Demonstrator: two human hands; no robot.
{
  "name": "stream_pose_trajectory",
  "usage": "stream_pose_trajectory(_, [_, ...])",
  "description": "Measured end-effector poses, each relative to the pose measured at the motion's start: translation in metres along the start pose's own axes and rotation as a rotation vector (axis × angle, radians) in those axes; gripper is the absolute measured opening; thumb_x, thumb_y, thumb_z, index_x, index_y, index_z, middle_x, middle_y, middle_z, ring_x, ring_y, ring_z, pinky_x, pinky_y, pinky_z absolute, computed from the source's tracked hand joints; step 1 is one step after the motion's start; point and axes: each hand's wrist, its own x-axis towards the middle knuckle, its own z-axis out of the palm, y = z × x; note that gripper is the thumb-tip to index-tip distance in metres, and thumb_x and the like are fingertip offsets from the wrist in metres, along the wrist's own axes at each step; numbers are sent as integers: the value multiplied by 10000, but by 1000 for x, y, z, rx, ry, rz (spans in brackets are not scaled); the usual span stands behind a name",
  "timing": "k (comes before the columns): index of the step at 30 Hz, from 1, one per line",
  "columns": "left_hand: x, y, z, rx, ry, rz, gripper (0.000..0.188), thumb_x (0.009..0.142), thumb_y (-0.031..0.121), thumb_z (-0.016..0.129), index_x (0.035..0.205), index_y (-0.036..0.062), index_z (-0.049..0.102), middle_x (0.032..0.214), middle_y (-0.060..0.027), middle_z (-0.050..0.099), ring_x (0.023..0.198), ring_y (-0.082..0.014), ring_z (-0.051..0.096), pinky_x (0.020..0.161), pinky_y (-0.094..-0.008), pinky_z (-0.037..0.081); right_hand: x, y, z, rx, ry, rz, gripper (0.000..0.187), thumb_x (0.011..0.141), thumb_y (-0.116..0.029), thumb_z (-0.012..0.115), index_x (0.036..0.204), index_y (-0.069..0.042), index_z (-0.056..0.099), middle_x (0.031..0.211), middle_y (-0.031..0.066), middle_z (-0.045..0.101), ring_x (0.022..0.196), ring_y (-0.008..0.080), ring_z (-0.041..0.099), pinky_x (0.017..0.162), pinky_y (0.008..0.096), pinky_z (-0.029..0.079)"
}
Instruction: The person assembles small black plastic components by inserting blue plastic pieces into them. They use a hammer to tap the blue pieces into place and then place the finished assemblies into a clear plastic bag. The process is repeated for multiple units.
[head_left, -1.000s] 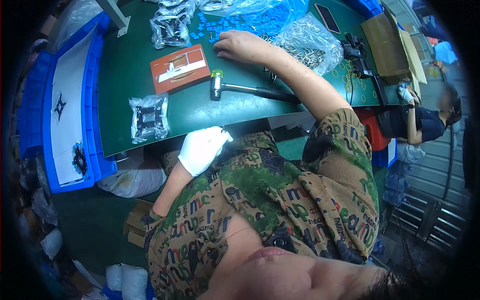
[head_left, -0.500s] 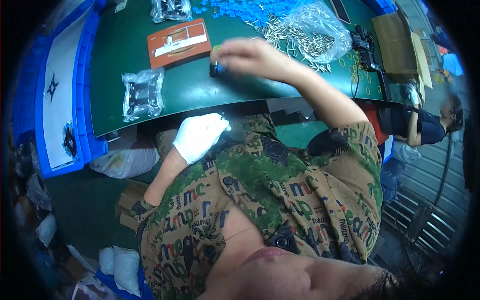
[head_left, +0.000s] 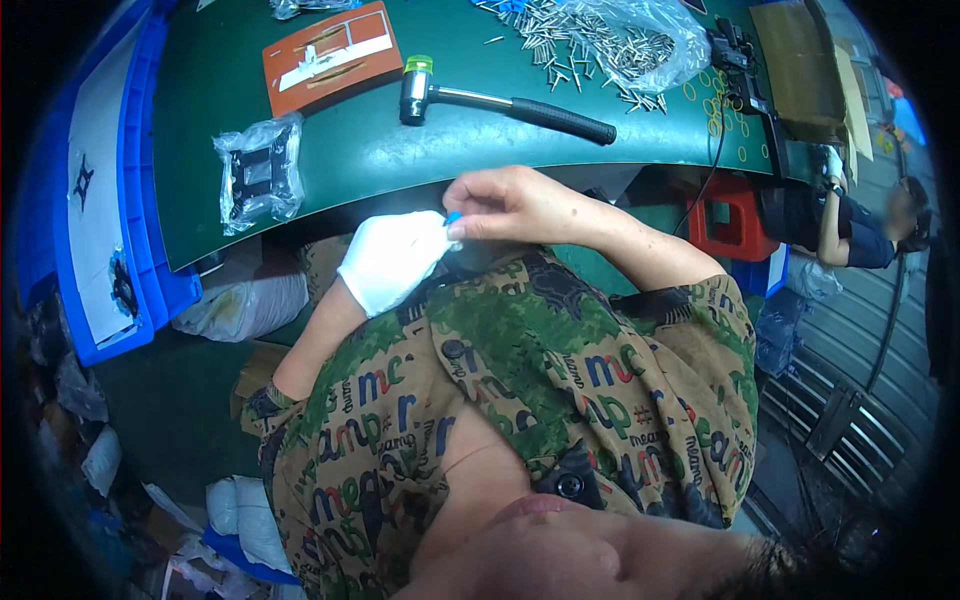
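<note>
My left hand (head_left: 393, 262), in a white glove, is closed in front of my body, below the table's near edge. What its fingertips grip, if anything, is hidden. My bare right hand (head_left: 508, 207) meets it, thumb and forefinger pinching a small blue piece (head_left: 453, 217) against the gloved fingertips. Beyond them on the green table (head_left: 400, 165) lies a mallet (head_left: 490, 99) with a black grip, metal shaft and a yellow-green face. To its left rests an orange-brown box (head_left: 330, 62) with white tape. A black bracket in clear plastic (head_left: 260, 174) lies nearer the edge.
Metal pins (head_left: 575, 45) are heaped at the far middle beside a clear plastic bag (head_left: 655, 45). Yellow rings (head_left: 715, 105) and a black device (head_left: 738, 75) lie to the right, by a cardboard box (head_left: 795, 70). A blue tray (head_left: 165, 260) borders the left; another person (head_left: 850, 225) sits far right.
My right hand has come back from the mallet's place on the table to my left hand, now with a blue piece. The mallet is uncovered. The view has shifted slightly.
</note>
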Motion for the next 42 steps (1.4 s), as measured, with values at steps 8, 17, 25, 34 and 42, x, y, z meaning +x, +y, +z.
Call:
stream_pose_trajectory(8, [1, 4, -1, -75, -17, -10, 303, 1027, 290, 614, 929, 36, 747, 640, -11, 588, 554, -96, 510, 544, -285, 415, -2, 5, -8, -70, -25, -126, 302, 1045, -333, 616, 1112, -43, 669, 851, 86, 665, 786, 229, 650, 725, 364, 516])
stream_pose_trajectory(17, [6, 15, -7, 204, -63, 238, 258, 1019, 223, 593, 929, 32, 742, 695, -81, 634, 588, -201, 605, 584, -328, 488, -3, -2, -27, -248, -169, -162, 321, 1074, -331, 533, 1046, -30, 641, 867, 172, 634, 823, 386, 629, 756, 459, 513])
stream_pose_trajectory(25, [8, 21, -9, 255, -75, 247, 228, 999, 192, 599, 919, 28, 734, 754, -119, 675, 657, -281, 657, 639, -366, 523, 0, -9, -26, -310, -253, -141, 273, 1073, -281, 522, 1028, -34, 631, 866, 178, 636, 853, 404, 638, 749, 497, 505])
stream_pose_trajectory(34, [9, 23, -10, 204, -83, 193, 203, 980, 192, 627, 918, 37, 744, 752, -123, 677, 668, -281, 662, 642, -372, 521, -1, -12, -29, -310, -238, -128, 284, 1073, -286, 521, 995, -32, 620, 852, 173, 630, 842, 395, 638, 751, 493, 516])
stream_pose_trajectory(42, [6, 18, -6, 229, -113, 191, 189, 972, 186, 644, 915, 41, 751, 746, -131, 677, 668, -298, 652, 650, -387, 518, -1, -15, -25, -298, -298, -117, 278, 1065, -267, 532, 960, -23, 612, 831, 181, 629, 819, 397, 638, 741, 491, 517])
